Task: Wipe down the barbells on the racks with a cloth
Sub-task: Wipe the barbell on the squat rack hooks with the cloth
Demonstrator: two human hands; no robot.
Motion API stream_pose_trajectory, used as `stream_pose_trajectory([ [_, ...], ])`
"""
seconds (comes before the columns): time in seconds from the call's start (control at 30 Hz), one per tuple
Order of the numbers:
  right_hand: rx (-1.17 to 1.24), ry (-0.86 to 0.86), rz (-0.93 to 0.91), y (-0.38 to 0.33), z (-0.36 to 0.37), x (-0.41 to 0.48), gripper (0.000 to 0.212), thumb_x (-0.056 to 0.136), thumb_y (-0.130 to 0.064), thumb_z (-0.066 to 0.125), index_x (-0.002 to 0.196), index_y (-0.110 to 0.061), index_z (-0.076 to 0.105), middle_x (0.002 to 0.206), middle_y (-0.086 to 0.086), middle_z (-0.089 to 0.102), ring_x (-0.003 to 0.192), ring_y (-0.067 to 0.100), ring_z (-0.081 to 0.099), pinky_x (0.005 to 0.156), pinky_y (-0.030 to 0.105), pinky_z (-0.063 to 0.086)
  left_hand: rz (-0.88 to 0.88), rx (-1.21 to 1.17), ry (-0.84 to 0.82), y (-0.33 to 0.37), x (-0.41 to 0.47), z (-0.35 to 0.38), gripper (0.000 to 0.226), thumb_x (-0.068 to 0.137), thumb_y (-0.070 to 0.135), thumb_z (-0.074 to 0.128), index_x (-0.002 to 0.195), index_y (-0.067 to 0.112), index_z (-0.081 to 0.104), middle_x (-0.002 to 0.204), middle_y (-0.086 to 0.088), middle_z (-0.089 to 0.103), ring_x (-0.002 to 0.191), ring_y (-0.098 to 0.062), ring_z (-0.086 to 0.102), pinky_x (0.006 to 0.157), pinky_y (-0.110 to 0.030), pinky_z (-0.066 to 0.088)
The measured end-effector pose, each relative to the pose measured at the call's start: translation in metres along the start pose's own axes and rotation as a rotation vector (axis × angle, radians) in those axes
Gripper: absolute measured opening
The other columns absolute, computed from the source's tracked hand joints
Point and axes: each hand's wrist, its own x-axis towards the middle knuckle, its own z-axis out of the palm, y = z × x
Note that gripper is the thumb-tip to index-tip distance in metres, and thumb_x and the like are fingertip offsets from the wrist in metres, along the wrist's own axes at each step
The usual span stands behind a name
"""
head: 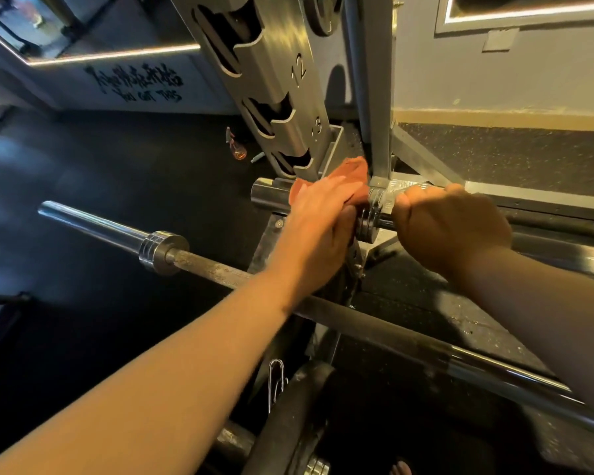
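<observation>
At far left, over the dark rubber floor [83, 159], a chrome barbell [93, 224] runs on a slant toward the lower right, its sleeve bright, its shaft rusty past the collar, passing under both forearms; further right, a small orange spray bottle [237, 149] lies on the floor beside the slotted steel rack [275, 90], whose notches bear the numbers 12 and 13; at the foot of that rack the left hand [319, 228] is closed around an orange cloth [350, 173], pressing it against the sleeve of a second barbell [268, 193] just short of its collar; right of the collar, the right hand [450, 224] is curled tight round the same bar's shaft, knuckles up; behind it, the grey wall [494, 77] meets a speckled mat.
</observation>
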Motion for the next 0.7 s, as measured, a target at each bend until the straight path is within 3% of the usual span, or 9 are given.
stream_pose_trajectory([
  [0.1, -0.040, 0.045, 0.021, -0.002, 0.001, 0.000, 0.048, 0.107, -0.035, 0.018, 0.087, -0.015, 0.056, 0.068, 0.008, 0.054, 0.058, 0.027, 0.050, 0.051, 0.031, 0.037, -0.217, 0.019, 0.020, -0.038, -0.001, -0.020, 0.026, 0.107, 0.025, 0.035, 0.120, 0.030, 0.056, 0.117, 0.006, 0.058, 0.115, -0.017, 0.053, 0.108, -0.035, 0.036],
  [0.2, -0.051, 0.023, 0.014, -0.002, 0.000, 0.000, 0.047, 0.108, -0.035, 0.020, 0.087, -0.014, 0.057, 0.068, 0.008, 0.055, 0.056, 0.027, 0.051, 0.050, 0.030, 0.038, -0.340, 0.087, 0.095, -0.019, 0.011, -0.011, 0.027, 0.103, 0.021, 0.035, 0.109, 0.027, 0.060, 0.108, 0.008, 0.057, 0.105, -0.015, 0.053, 0.104, -0.036, 0.037],
  [0.27, -0.039, 0.011, -0.007, -0.001, -0.003, 0.000, 0.046, 0.107, -0.035, 0.020, 0.091, -0.013, 0.057, 0.070, 0.008, 0.053, 0.059, 0.027, 0.052, 0.051, 0.032, 0.043, -0.190, 0.091, 0.036, 0.008, 0.010, 0.008, 0.034, 0.098, 0.009, 0.037, 0.113, 0.025, 0.063, 0.122, 0.003, 0.060, 0.119, -0.021, 0.054, 0.105, -0.051, 0.038],
  [0.33, -0.009, -0.001, -0.008, -0.001, -0.007, -0.001, 0.047, 0.105, -0.037, 0.017, 0.092, -0.013, 0.056, 0.071, 0.008, 0.051, 0.060, 0.027, 0.053, 0.052, 0.034, 0.046, -0.107, -0.111, 0.008, 0.015, -0.002, 0.014, 0.038, 0.106, 0.011, 0.036, 0.139, 0.022, 0.050, 0.151, 0.001, 0.044, 0.146, -0.017, 0.036, 0.121, -0.052, 0.026],
  [0.4, 0.009, 0.016, -0.005, -0.003, -0.007, -0.002, 0.047, 0.104, -0.036, 0.018, 0.089, -0.013, 0.056, 0.069, 0.008, 0.050, 0.059, 0.027, 0.052, 0.053, 0.034, 0.046, -0.090, -0.088, -0.029, 0.004, -0.010, 0.007, 0.039, 0.109, 0.021, 0.035, 0.147, 0.020, 0.044, 0.159, 0.000, 0.036, 0.151, -0.018, 0.026, 0.124, -0.053, 0.018],
  [0.47, 0.001, 0.047, 0.015, -0.003, -0.005, -0.002, 0.047, 0.106, -0.032, 0.019, 0.083, -0.012, 0.056, 0.064, 0.008, 0.048, 0.054, 0.026, 0.049, 0.051, 0.032, 0.043, -0.072, 0.087, -0.115, -0.001, 0.000, -0.004, 0.036, 0.104, 0.021, 0.046, 0.141, 0.021, 0.048, 0.144, 0.000, 0.051, 0.137, -0.020, 0.045, 0.118, -0.050, 0.031],
  [0.5, -0.003, 0.055, 0.020, -0.003, -0.004, -0.001, 0.047, 0.106, -0.032, 0.022, 0.080, -0.012, 0.056, 0.062, 0.008, 0.047, 0.052, 0.025, 0.047, 0.050, 0.031, 0.040, -0.055, 0.224, -0.133, 0.002, 0.010, -0.006, 0.033, 0.098, 0.020, 0.057, 0.130, 0.023, 0.052, 0.126, 0.002, 0.058, 0.120, -0.020, 0.055, 0.106, -0.046, 0.042],
  [0.6, -0.035, 0.031, 0.015, -0.002, -0.003, -0.001, 0.042, 0.106, -0.035, 0.032, 0.082, -0.012, 0.057, 0.063, 0.008, 0.050, 0.051, 0.025, 0.047, 0.049, 0.030, 0.034, -0.141, 0.465, -0.153, 0.018, 0.047, -0.003, 0.021, 0.086, 0.024, 0.071, 0.100, 0.026, 0.055, 0.084, 0.007, 0.051, 0.085, -0.024, 0.062, 0.073, -0.040, 0.047],
  [0.7, -0.065, -0.001, -0.018, -0.001, -0.004, 0.000, 0.042, 0.106, -0.035, 0.028, 0.088, -0.012, 0.058, 0.067, 0.007, 0.052, 0.053, 0.026, 0.049, 0.048, 0.030, 0.037, -0.277, 0.445, -0.168, 0.022, 0.057, 0.002, 0.018, 0.095, 0.029, 0.060, 0.091, 0.028, 0.043, 0.078, 0.010, 0.049, 0.080, -0.018, 0.056, 0.077, -0.038, 0.045],
])
